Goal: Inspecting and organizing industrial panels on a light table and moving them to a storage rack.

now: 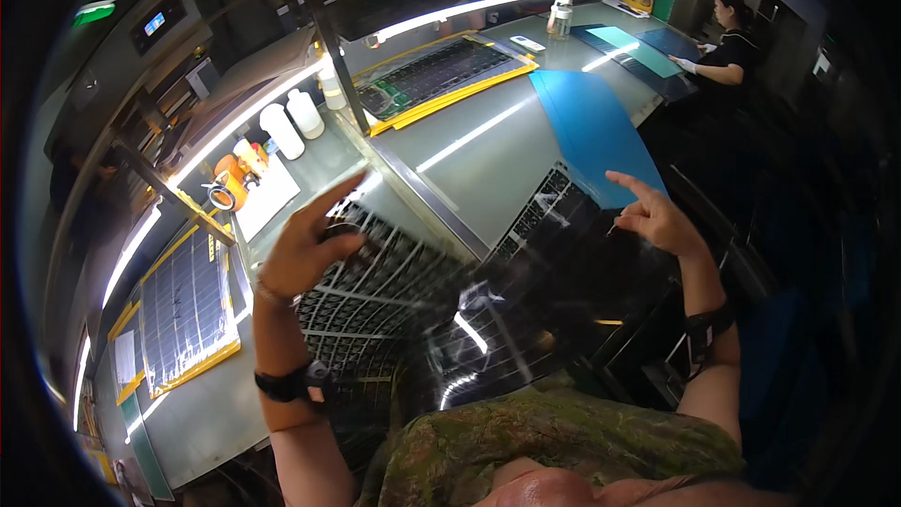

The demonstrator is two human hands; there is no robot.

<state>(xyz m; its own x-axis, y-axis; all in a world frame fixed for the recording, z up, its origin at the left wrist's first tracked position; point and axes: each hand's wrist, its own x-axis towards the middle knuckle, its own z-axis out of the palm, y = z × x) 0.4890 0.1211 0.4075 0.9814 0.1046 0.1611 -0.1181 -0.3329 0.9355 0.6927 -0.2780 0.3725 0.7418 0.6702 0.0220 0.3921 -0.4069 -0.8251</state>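
Observation:
A dark, glossy, see-through sheet with a printed grid hangs in front of my body, with bright glare on its lower part. My right hand is at its upper right corner, thumb and bent fingers pinched there while the index finger points out. On the other side my left hand is raised over a grid-patterned panel, index finger and thumb stretched apart. Its remaining fingers are hidden. A blue sheet lies on the bench just beyond my right hand.
On the grey bench lie a yellow-edged printed screen and a gridded panel. White bottles and orange tape rolls stand by a shelf post. At the far right a gloved person handles a pale green sheet.

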